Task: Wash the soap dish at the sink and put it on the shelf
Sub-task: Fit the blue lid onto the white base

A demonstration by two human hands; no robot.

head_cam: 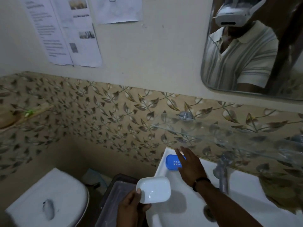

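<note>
Soap dish (154, 189) pinched in left hand (131, 208); right hand (191, 167) spread over blue tray (172, 162).

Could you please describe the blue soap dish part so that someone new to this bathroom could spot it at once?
Find the white sink under the mirror. On its back left corner, left of the tap, lies the blue tray, partly under the right hand. It is blue with drain holes, unlike the plain white dish in the left hand.
</note>
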